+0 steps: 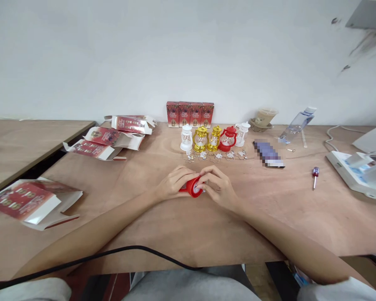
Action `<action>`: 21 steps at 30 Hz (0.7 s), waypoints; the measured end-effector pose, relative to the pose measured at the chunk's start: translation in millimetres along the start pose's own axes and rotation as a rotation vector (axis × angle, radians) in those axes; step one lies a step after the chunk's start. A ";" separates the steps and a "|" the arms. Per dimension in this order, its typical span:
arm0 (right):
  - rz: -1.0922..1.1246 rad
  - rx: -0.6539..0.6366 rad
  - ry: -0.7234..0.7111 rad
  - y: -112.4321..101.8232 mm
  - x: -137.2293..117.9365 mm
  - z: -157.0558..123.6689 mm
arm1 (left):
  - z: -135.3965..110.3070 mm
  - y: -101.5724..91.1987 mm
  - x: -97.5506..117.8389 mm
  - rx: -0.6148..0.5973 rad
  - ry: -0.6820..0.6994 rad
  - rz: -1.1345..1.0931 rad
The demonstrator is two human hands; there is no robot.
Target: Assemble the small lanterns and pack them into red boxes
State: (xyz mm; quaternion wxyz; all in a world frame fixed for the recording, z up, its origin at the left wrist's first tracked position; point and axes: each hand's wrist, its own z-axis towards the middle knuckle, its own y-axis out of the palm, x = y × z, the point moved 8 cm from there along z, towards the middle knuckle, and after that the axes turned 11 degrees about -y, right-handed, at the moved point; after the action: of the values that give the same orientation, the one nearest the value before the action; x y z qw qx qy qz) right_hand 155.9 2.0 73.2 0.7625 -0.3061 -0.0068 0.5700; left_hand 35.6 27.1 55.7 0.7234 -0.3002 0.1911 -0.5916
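A small red toy lantern (192, 187) lies on its side between my hands, its round base turned toward me. My left hand (175, 183) is wrapped round its body. With bent fingers, my right hand (217, 186) touches the pale middle of the base; whether it pinches a small part there is hidden. Just beyond stands a row of small lanterns: a white lantern (186, 139), two gold ones, a red lantern (227, 139) and another white one. In front of them lie several small wire-like pieces with white bits (216, 157).
Four-panel red boxes (190, 114) stand against the wall. Opened red-and-white cartons (105, 140) lie at the left. To the right are a phone (268, 154), a tilted water bottle (297, 125), a cup (265, 118), a screwdriver (315, 177) and a power strip (360, 173). A black cable (138, 247) crosses in front.
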 end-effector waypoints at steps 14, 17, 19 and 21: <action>-0.019 -0.025 0.041 2.9 2.8 -0.2 | 2.0 -0.8 -5.4 0.006 -0.070 -0.055; 0.033 -0.019 0.080 1.4 6.3 0.3 | 0.5 0.3 -10.9 0.007 -0.162 -0.087; 0.089 -0.008 0.120 -1.5 10.4 0.4 | 0.1 -1.1 -13.6 0.017 -0.216 -0.090; 0.144 0.014 0.175 -4.7 15.5 -0.3 | 0.9 -4.3 -13.9 0.037 -0.237 -0.051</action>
State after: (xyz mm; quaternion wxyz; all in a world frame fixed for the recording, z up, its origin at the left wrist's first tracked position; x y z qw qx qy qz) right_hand 165.5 14.6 70.0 0.7192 -0.3492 0.0857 0.5946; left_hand 29.8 40.2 58.1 0.7309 -0.3595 0.0857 -0.5738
